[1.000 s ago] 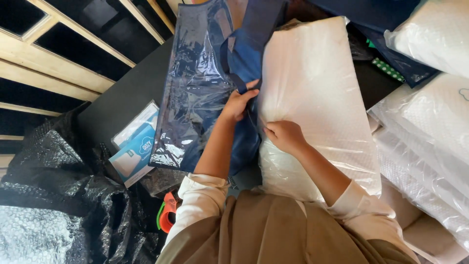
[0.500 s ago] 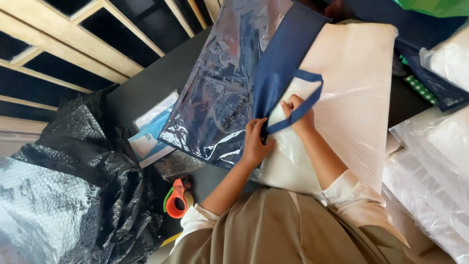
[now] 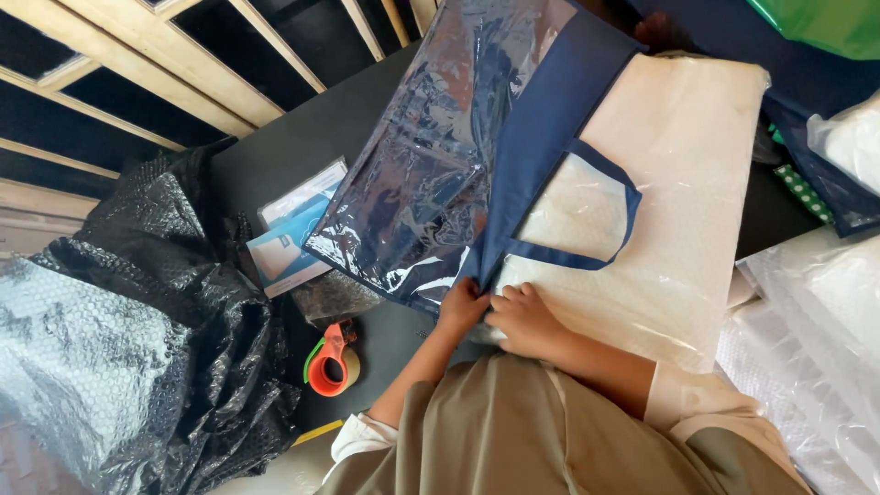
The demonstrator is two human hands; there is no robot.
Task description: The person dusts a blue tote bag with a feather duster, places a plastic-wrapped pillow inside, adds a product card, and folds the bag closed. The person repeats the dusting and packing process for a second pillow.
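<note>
At bag's corner: both hands (image 3: 495, 312) pinch | glossy navy bag (image 3: 431, 183) | bubble-wrapped slab (image 3: 678, 202)

1. Bag (image 3: 440, 183) lies mid-table (image 3: 302, 137), with its near corner under both hands: left hand (image 3: 461, 307), right hand (image 3: 522, 316), touching each other.
2. Padded bundle (image 3: 678, 183) sits right of the bag, partly in it; handle loop (image 3: 587, 206) lies across it.
3. Booklets (image 3: 289, 243) lie left of the bag, partly under its edge.
4. Tape dispenser (image 3: 332, 359) sits near the table's front edge, left of the left arm.
5. Bubble wrap heap (image 3: 119, 357) is far left.
</note>
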